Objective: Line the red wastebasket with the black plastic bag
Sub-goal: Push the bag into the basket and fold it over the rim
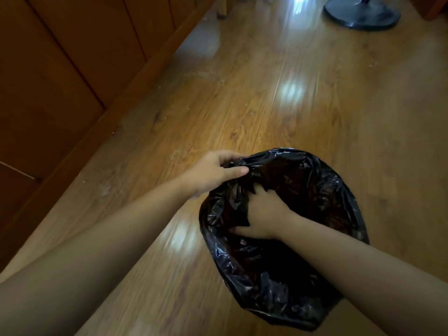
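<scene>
A crinkled black plastic bag [315,190] is draped over a round wastebasket on the wooden floor, covering its rim and sides; only a dim reddish tint shows through the plastic inside. My left hand [213,173] pinches the bag's edge at the far left rim, thumb on top. My right hand [264,218] reaches down into the bag's opening, its fingers buried in folds of plastic near the left inner wall.
Wooden cabinet doors and a baseboard [72,93] run along the left. A dark round stand base [361,13] sits on the floor at the top right. Shiny wood flooring [266,105] stretches beyond the basket.
</scene>
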The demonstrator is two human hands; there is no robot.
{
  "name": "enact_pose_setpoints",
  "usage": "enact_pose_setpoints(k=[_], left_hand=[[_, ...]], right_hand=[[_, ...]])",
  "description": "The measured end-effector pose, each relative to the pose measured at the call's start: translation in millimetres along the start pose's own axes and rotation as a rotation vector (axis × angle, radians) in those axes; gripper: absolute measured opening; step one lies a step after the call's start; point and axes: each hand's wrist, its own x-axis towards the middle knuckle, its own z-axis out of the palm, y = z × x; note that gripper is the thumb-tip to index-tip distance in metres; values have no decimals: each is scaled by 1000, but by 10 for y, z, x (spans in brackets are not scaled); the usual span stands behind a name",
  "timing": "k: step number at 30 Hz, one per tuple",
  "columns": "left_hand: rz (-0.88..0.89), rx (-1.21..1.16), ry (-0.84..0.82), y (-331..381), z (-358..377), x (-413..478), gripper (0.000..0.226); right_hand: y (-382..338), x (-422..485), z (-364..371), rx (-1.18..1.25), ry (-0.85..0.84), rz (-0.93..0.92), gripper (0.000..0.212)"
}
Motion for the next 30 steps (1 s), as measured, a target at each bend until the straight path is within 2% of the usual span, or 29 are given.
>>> enact_pose_setpoints(k=[3, 5, 8, 11, 16, 18, 22, 24, 26, 28, 30], left_hand=[[-8, -35, -8, -47, 0, -32, 22], [15, 1, 5, -40, 23, -34, 19], [52, 88, 22, -24, 48, -14, 24], [71, 127, 26, -50, 56, 5, 26], [91, 197, 72, -53, 80, 3, 32], [105, 225, 90, -29, 118, -3, 34], [133, 302, 136, 40, 179, -14, 34], [158, 320, 164, 102, 177, -27, 35], [214, 359, 189, 185, 157, -46, 37], [270, 413, 192, 277, 129, -66, 38], [324, 450, 171, 355, 107, -90, 39]], right_hand=[[-126, 85, 73, -164, 20, 73, 77], [-189, 123, 144, -229, -91, 120, 75], [-118, 132, 269, -48, -267, 142, 77], [30, 171, 395, 98, -365, 132, 83], [-24, 208, 661, -11, -591, 161, 90], [-23, 176, 688, 4, -617, 157, 89], [57, 34, 415, 78, -612, 54, 87], [109, -130, 248, 72, -554, -31, 81], [169, -328, 160, 25, -363, -104, 75], [245, -471, 147, -51, -125, -103, 78], [348, -497, 182, -104, -95, -25, 86]])
